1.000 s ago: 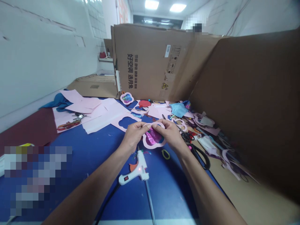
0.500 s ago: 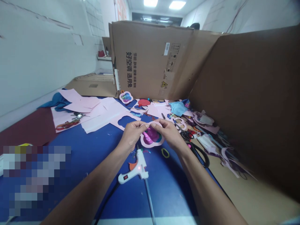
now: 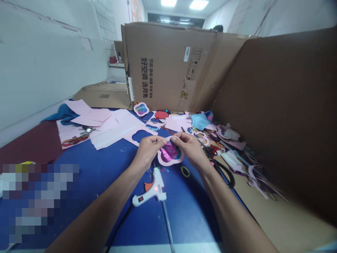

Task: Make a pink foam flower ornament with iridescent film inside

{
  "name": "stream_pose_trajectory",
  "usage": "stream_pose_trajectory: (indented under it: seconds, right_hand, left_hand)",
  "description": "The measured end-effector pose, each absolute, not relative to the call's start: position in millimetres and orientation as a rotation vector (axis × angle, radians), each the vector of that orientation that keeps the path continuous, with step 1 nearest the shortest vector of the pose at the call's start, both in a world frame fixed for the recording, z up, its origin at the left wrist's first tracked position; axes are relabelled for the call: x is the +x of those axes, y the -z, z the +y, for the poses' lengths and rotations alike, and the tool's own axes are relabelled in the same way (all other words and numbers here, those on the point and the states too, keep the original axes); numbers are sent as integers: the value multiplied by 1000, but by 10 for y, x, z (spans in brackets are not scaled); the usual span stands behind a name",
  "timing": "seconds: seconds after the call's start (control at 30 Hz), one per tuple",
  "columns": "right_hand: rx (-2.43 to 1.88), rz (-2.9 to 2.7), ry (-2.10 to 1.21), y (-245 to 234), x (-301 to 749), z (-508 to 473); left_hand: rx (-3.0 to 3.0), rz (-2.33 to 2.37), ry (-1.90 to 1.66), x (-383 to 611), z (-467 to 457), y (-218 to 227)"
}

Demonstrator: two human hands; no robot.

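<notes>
Both hands are closed in a fingertip pinch on the top rim of a pink paper flower-shaped frame [image 3: 166, 163], the left hand [image 3: 150, 151] and right hand [image 3: 188, 149] almost meeting. The frame is held over the blue bench [image 3: 189, 214], with magenta foil [image 3: 168, 154] filling its opening. Pressure is best kept even at the rim so that the foil is not creased. A white hot glue gun [image 3: 158, 184] lies just below the left hand, its black cord [image 3: 118, 225] trailing away, and black-handled scissors [image 3: 220, 171] lie near the right hand. Pink card offcuts [image 3: 113, 128] are strewn beyond, before a cardboard panel [image 3: 168, 66].
</notes>
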State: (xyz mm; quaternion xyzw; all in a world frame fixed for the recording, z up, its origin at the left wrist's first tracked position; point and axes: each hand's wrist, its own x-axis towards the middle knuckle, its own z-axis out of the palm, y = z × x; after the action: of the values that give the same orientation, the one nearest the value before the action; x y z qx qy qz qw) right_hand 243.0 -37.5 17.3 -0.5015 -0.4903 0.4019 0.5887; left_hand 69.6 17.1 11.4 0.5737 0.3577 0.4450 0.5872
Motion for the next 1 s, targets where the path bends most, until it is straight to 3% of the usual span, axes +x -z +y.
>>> stream_pose_trajectory:
  seconds: [1.0]
  right_hand:
    - [-1180, -1091, -921, -76, 2494, -336]
  left_hand:
    - [1288, 860, -1110, 711, 175, -89]
